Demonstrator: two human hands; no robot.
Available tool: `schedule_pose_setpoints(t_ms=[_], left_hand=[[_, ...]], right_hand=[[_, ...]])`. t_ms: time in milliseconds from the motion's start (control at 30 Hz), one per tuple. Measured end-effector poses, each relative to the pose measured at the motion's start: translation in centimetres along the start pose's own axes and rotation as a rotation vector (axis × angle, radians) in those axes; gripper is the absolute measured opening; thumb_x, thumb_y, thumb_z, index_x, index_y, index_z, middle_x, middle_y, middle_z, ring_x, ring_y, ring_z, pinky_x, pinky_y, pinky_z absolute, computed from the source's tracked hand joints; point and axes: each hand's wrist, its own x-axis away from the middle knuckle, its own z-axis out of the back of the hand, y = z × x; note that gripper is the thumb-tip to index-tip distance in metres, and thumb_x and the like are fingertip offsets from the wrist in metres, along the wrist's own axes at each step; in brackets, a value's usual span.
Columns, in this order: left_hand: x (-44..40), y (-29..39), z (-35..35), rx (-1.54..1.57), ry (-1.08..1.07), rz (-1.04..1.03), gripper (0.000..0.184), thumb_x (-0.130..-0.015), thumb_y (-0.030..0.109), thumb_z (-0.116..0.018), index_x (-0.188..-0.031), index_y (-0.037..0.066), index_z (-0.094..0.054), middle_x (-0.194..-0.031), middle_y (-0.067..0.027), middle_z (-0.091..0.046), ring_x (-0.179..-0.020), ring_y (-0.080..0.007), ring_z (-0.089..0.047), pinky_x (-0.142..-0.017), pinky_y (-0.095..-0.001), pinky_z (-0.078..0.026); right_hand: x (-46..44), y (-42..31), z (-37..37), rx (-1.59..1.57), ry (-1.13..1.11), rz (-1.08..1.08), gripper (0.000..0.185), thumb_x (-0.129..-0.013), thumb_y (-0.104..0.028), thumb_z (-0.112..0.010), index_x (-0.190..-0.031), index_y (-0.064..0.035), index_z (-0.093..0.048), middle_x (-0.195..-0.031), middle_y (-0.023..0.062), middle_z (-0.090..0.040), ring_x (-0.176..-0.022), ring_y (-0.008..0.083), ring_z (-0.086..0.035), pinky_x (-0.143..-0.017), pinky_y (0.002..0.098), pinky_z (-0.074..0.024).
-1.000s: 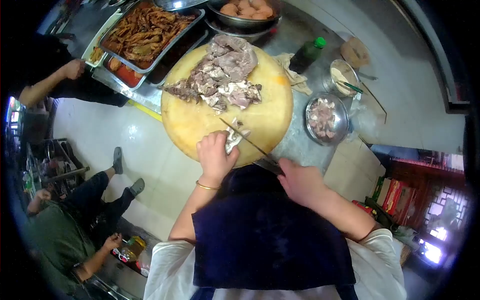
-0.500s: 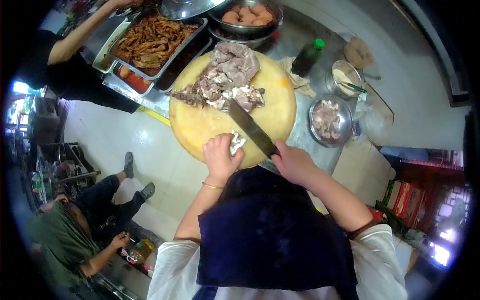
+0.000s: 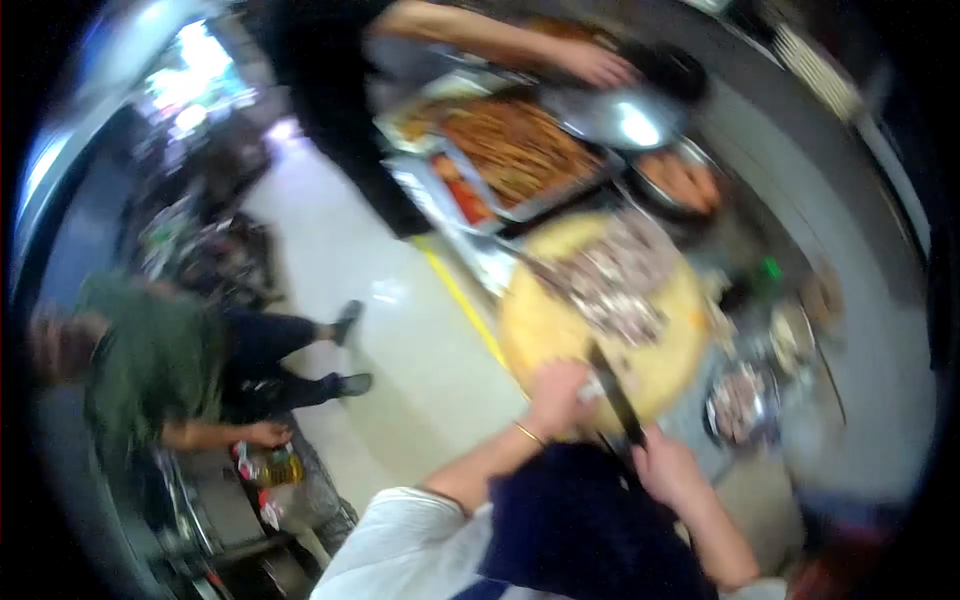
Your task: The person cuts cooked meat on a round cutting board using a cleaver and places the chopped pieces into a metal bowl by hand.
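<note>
My right hand grips the handle of a cleaver, whose dark blade slants across the near side of a round yellow chopping board. My left hand is closed at the board's near edge, left of the blade. Against its fingers shows a small whitish piece, too blurred to name. A heap of cooked meat, greyish and partly chopped, lies on the far half of the board. To the right stands a metal bowl of meat pieces.
Trays of browned food and a bowl of reddish-brown round pieces stand beyond the board. A co-worker's hand is over a shiny lid. A green-capped bottle is at right. Another person sits at left.
My view has swung left, so the board appears further right and the picture is blurred. The co-worker's arm now reaches over the lid. Both my hands keep their holds near the board's edge.
</note>
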Motion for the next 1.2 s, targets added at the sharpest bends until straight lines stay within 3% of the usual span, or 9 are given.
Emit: schedule_pose_setpoints(t_ms=[33,67,200,333,400,667,700,867,1200], left_hand=[[0.7,-0.7,-1.4,0.086,0.166,-0.052,0.032,-0.066,0.027,-0.076,-0.092,0.010,-0.067,-0.087,-0.0130,-0.065,-0.085,-0.0354,-0.063,-0.077,-0.0490,-0.049],[0.7,-0.6,-1.0,0.097,-0.022,0.039,0.035,-0.069,0.027,-0.074,-0.098,0.010,-0.067,-0.089,-0.0133,-0.064,-0.088,-0.0347,-0.063,-0.078,-0.0490,-0.050],[1.3,-0.7,0.0,-0.015,0.009,-0.046,0.051,-0.074,0.026,-0.071,-0.120,0.007,-0.058,-0.108,-0.0134,-0.062,-0.100,-0.0341,-0.060,-0.084,-0.0478,-0.047],[1.5,-1.4,-1.0,-0.055,0.074,-0.082,0.052,-0.074,0.024,-0.071,-0.121,0.007,-0.058,-0.108,-0.0129,-0.062,-0.100,-0.0319,-0.060,-0.084,-0.0463,-0.046],[1.5,-1.5,-1.8,-0.065,0.110,-0.085,0.052,-0.074,0.024,-0.072,-0.121,0.007,-0.058,-0.107,-0.0126,-0.061,-0.100,-0.0316,-0.060,-0.085,-0.0461,-0.046],[0.3,-0.8,-2.1,0.002,0.124,0.034,0.046,-0.072,0.022,-0.077,-0.113,0.010,-0.061,-0.100,-0.0134,-0.064,-0.098,-0.0357,-0.062,-0.086,-0.0472,-0.048],[0.2,-1.4,-2.7,0.009,0.095,0.046,0.045,-0.071,0.022,-0.078,-0.112,0.010,-0.062,-0.099,-0.0141,-0.065,-0.096,-0.0369,-0.063,-0.085,-0.0483,-0.050],[0.5,-1.8,-1.8,0.065,0.036,0.072,0.055,-0.073,0.032,-0.082,-0.119,0.007,-0.066,-0.111,-0.0182,-0.069,-0.103,-0.0375,-0.064,-0.092,-0.0464,-0.051],[0.0,-1.5,0.1,0.018,0.153,-0.078,0.042,-0.069,0.023,-0.079,-0.104,0.007,-0.062,-0.090,-0.0136,-0.065,-0.088,-0.0354,-0.061,-0.080,-0.0459,-0.047]], right_hand=[[-0.8,0.1,-0.4,0.034,-0.007,-0.027,0.029,-0.096,-0.025,-0.057,-0.111,-0.0009,-0.052,-0.083,0.0256,-0.069,-0.080,0.0469,-0.067,-0.074,0.0570,-0.0529],[-1.9,0.9,-1.7,0.074,0.047,0.022,0.029,-0.096,-0.025,-0.057,-0.111,-0.0008,-0.052,-0.081,0.0261,-0.068,-0.078,0.0473,-0.067,-0.071,0.0578,-0.0524],[-6.7,-0.2,-2.6,0.095,0.197,0.194,0.040,-0.094,-0.024,-0.057,-0.121,0.0054,-0.049,-0.078,0.0287,-0.067,-0.076,0.0497,-0.065,-0.071,0.0586,-0.0516],[-6.1,2.8,-2.7,0.022,0.186,0.183,0.043,-0.091,-0.022,-0.059,-0.124,0.0036,-0.048,-0.087,0.0313,-0.067,-0.086,0.0513,-0.064,-0.077,0.0581,-0.0509],[-2.5,1.9,0.3,-0.021,-0.045,0.068,0.048,-0.100,-0.028,-0.054,-0.135,0.0041,-0.054,-0.125,0.0357,-0.060,-0.120,0.0489,-0.057,-0.101,0.0499,-0.0449],[-0.1,5.6,-1.7,-0.249,0.079,0.218,0.052,-0.099,-0.023,-0.056,-0.142,0.0048,-0.046,-0.125,0.0323,-0.061,-0.117,0.0463,-0.059,-0.099,0.0470,-0.0465],[-0.9,6.5,-2.7,-0.124,0.189,0.185,0.043,-0.089,-0.022,-0.059,-0.125,-0.0003,-0.049,-0.089,0.0298,-0.067,-0.088,0.0488,-0.066,-0.076,0.0543,-0.0519],[0.4,6.2,-2.8,-0.284,0.203,0.094,0.033,-0.095,-0.023,-0.059,-0.121,-0.0052,-0.049,-0.091,0.0285,-0.067,-0.087,0.0511,-0.064,-0.075,0.0550,-0.0518],[2.3,1.6,-1.1,0.061,0.230,0.127,0.036,-0.092,-0.021,-0.062,-0.124,-0.0105,-0.049,-0.098,0.0174,-0.068,-0.081,0.0391,-0.068,-0.066,0.0487,-0.0544]])
